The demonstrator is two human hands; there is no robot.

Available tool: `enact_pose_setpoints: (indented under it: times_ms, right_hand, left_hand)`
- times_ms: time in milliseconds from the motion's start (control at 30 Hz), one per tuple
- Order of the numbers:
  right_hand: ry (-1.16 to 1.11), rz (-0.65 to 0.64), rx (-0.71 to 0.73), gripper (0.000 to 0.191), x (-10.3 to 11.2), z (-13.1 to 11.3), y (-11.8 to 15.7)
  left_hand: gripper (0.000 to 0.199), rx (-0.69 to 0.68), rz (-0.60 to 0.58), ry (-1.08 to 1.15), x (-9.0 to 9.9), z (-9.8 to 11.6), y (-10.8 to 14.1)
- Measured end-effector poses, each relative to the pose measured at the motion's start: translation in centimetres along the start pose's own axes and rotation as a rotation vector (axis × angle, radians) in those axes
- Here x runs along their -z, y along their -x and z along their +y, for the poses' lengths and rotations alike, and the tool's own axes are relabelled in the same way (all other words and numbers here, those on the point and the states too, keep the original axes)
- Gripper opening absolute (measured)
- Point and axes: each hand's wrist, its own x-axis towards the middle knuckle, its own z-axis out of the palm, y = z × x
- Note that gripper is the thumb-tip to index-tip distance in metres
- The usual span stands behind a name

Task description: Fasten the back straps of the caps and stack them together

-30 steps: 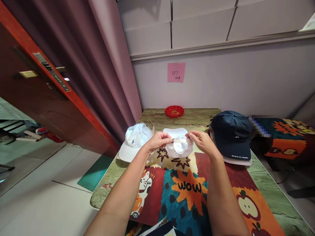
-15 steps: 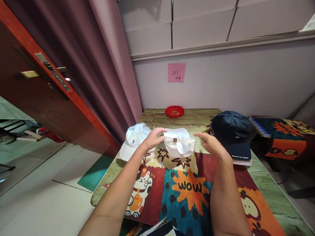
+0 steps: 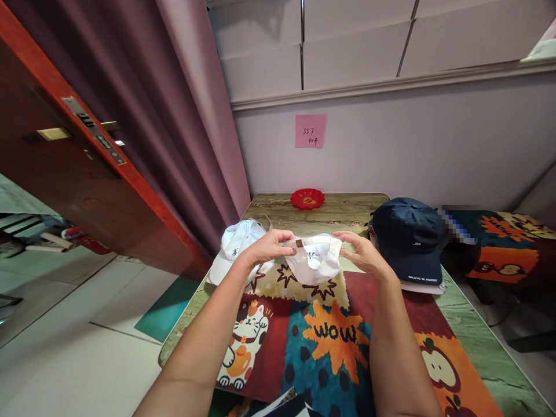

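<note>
Between my hands is a white baseball cap [image 3: 313,266], its back opening and strap facing me and a small brown tab showing near the left. My left hand [image 3: 271,246] pinches the cap's left edge, thumb and fingers closed on it. On the opposite side my right hand [image 3: 359,250] grips the right edge in the same way. A pale blue-white cap [image 3: 238,243] with a small dark logo lies just left of my left hand. To the right sits a navy cap [image 3: 408,237] with white lettering on its brim, stacked over something white.
A red scalloped dish [image 3: 307,198] stands at the table's far end, under a pink note [image 3: 310,131] on the wall. The wood-patterned table [image 3: 499,341] carries a colourful mat [image 3: 324,365]. A brown door [image 3: 87,174] and a purple curtain [image 3: 204,104] are at left.
My right hand, apart from the white cap before, has closed on its right edge. The cap has turned and tilted, so its brim no longer shows above the strap.
</note>
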Motion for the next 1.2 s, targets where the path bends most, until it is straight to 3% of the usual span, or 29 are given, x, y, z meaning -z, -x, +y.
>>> enact_pose_setpoints:
  times_ms: [100,233,333,467,533,667,800,967,1100,1200]
  right_hand:
    - [-0.272,0.002,-0.001,0.028,0.4,-2.3,0.4]
    - [-0.513,0.102,-0.092,0.047,-1.1,-4.3,0.2]
    - [-0.672,0.132,-0.166,0.056,-2.9,-5.2,-0.8]
    - [-0.901,0.057,-0.276,0.051,-4.9,-5.4,-2.5]
    - [-1.041,0.039,-0.339,0.047,-5.5,-4.9,-3.2]
    - [-1.411,0.080,-0.418,0.040,-5.5,-3.7,-3.5]
    - [-1.635,0.114,-0.347,0.049,-5.3,-3.6,-1.9]
    - [-1.602,0.122,-0.342,0.046,-6.6,-4.0,-0.4]
    - [-1.563,0.052,-0.417,0.051,-6.8,-4.5,-1.2]
    - [-1.586,0.096,-0.454,0.055,-6.4,-5.3,-1.8]
  left_hand:
    - [0.025,0.025,-0.077,0.213,1.3,1.6,0.6]
    - [0.045,0.033,0.023,0.460,1.7,2.0,0.6]
    - [0.062,-0.014,0.114,0.589,0.1,1.0,0.5]
    - [0.090,-0.040,0.263,0.702,-3.3,-1.2,0.9]
    - [0.095,-0.075,0.277,0.816,-4.5,-2.3,1.1]
    - [0.084,-0.102,0.129,1.152,-5.4,-2.9,1.1]
    - [0.065,-0.015,0.060,1.467,-5.6,-1.9,0.7]
    - [0.056,0.034,0.111,1.576,-6.3,-1.1,-0.1]
    - [0.057,0.039,0.066,1.612,-6.3,-0.4,-0.4]
    - [0.062,0.051,0.054,1.619,-6.0,0.2,-0.7]
